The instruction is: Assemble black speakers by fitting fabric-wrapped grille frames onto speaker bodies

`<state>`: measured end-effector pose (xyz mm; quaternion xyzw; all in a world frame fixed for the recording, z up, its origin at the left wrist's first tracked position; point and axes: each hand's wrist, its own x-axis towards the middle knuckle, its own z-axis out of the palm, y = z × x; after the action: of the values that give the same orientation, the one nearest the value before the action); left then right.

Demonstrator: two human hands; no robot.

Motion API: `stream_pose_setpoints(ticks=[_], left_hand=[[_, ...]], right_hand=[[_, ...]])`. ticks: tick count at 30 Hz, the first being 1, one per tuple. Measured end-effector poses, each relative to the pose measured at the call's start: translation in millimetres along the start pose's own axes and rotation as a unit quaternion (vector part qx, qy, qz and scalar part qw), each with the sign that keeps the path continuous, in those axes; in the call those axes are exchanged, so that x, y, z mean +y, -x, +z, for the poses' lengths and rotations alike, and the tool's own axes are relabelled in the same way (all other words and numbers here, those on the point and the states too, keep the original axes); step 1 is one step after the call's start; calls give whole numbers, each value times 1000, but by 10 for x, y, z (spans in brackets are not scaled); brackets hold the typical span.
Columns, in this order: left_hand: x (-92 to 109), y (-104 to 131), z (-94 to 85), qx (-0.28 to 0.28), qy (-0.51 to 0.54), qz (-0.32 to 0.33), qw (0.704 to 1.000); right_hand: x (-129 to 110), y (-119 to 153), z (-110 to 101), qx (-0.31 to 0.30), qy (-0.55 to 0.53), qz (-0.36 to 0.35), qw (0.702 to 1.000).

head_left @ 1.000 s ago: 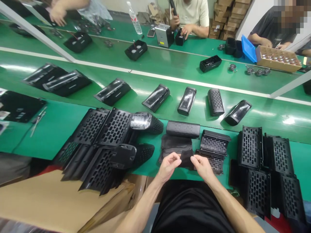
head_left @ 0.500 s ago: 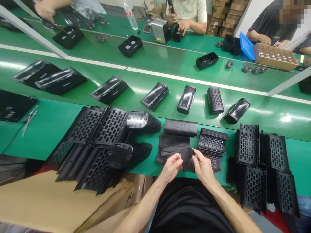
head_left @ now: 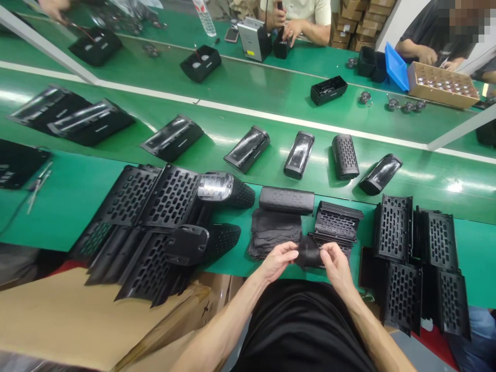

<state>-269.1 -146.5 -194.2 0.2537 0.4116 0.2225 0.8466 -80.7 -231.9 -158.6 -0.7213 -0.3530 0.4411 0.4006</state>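
A thin piece of black mesh cloth (head_left: 310, 251) is stretched between my two hands, over the near edge of the green table. My left hand (head_left: 279, 260) pinches its left edge, and my right hand (head_left: 336, 263) pinches the right edge. Just left and behind lies a pile of black cloth pieces (head_left: 276, 232). Behind that pile sits a black slotted speaker cover (head_left: 287, 200). Close to my right hand are stacked black perforated grilles (head_left: 338, 222), partly hidden by the cloth and fingers.
Large perforated panels (head_left: 170, 194) are piled at the left, more grille stacks (head_left: 395, 227) at the right. Across the green conveyor (head_left: 232, 116) stand several black speaker housings (head_left: 248, 149). Co-workers sit on the far side, one with hands on a small black box (head_left: 282, 45). A cardboard box (head_left: 70, 315) stands lower left.
Both hands have moved slightly right with the cloth, which is now spread wider between them. The view has shifted a little.
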Motion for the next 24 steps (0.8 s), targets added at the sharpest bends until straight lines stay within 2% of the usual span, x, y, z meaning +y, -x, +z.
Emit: stream_pose_setpoints(ticks=[4, 8, 14, 19, 24], left_hand=[[-30, -35, -33, 22, -52, 19, 998], [-118, -174, 25, 43, -154, 37, 986], [-276, -466, 237, 88, -344, 83, 931], [-350, -527, 268, 135, -432, 64, 889], [-400, -576, 266, 144, -451, 32, 880]], right_hand=[[160, 73, -89, 17, 21, 29, 999], [374, 72, -273, 75, 77, 64, 992], [671, -28, -578, 152, 188, 139, 960], [846, -78, -613, 168, 226, 181, 942], [920, -126, -578, 162, 208, 217, 940]])
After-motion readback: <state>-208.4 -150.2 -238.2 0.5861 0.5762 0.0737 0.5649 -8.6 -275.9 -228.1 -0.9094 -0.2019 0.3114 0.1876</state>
